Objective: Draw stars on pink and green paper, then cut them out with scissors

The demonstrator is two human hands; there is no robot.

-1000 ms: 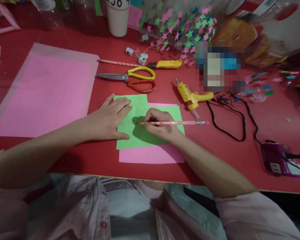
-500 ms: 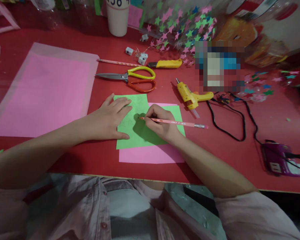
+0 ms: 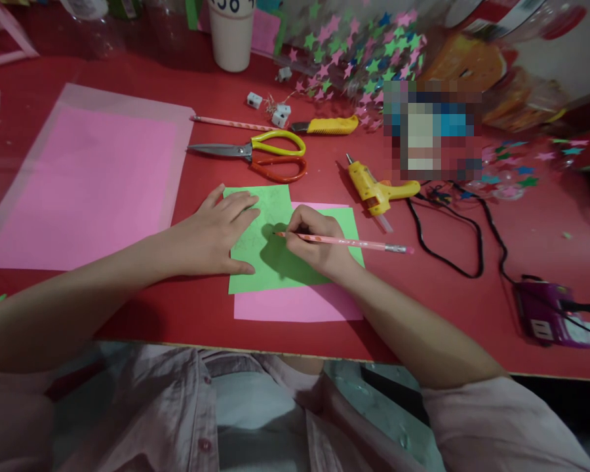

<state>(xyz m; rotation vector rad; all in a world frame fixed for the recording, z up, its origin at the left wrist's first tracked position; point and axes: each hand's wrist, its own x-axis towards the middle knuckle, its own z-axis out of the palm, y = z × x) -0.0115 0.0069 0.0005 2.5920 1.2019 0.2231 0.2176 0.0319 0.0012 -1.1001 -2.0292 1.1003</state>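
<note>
On a red tabletop [image 3: 177, 305], viewed from above: green paper [image 3: 255, 278] with a stepped upper edge, lying near the front edge between both hands. Left hand [image 3: 221, 233]: palm down across the left side of the green paper, fingers spread wide and straight, grasping nothing. Right hand [image 3: 319, 239]: fingers curled closed around a pink pencil [image 3: 368, 244], gripped near the point and nearly level, eraser end to the right; point over the middle of the green paper, contact uncertain. Beside the left hand, faint grey marks. Beneath the green paper, projecting chiefly at the lower edge: pink paper [image 3: 295, 305]. To the far left, a large pink sheet [image 3: 108, 183]. Beyond the hands: scissors [image 3: 248, 152] with one yellow and one red handle, then a second pencil [image 3: 233, 122] and a yellow cutter [image 3: 332, 125]. To the right, a yellow glue gun [image 3: 373, 187], black cord [image 3: 420, 236] and purple box [image 3: 545, 308]; toward the back, a white cup [image 3: 232, 39] and small coloured stars [image 3: 373, 65]
</note>
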